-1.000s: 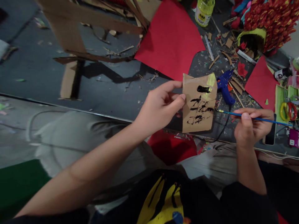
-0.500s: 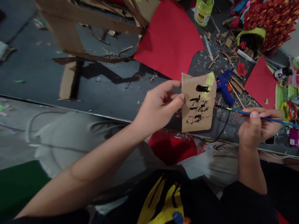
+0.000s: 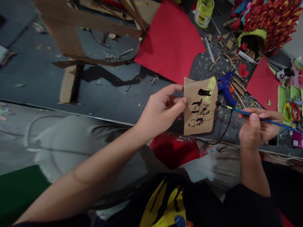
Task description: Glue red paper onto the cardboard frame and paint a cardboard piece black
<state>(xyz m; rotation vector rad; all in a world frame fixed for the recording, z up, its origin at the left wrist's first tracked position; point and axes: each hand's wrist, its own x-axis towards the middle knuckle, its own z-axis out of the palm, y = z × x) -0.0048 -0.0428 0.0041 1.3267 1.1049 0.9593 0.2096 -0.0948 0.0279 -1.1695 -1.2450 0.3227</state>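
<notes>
My left hand [image 3: 163, 108] pinches the left edge of a cardboard piece [image 3: 190, 121], thumb on its face. Black brush marks and a yellow patch show on that face, one dark bar near the top and character-like strokes below. In my right hand [image 3: 259, 126] is a paintbrush [image 3: 246, 113] with a blue handle, held between thumb and fingers. Its black-tipped bristles are at the right edge of the cardboard; whether they touch it I cannot tell. Behind the cardboard's right side lies a blue glue gun [image 3: 226, 88], partly hidden.
Red sheets [image 3: 171, 41] lie at the back, beside a cut cardboard frame [image 3: 101, 23]. A yellow paint jar [image 3: 204, 13], scraps, a marker [image 3: 247, 57], a black bottle [image 3: 284, 74] and scissors [image 3: 287, 112] occupy the right side. A red feathery-looking object [image 3: 272, 22] stands far right.
The brush and my right hand have shifted slightly left, and the bristles sit a little higher beside the cardboard. My left hand still holds the cardboard, nearly unmoved.
</notes>
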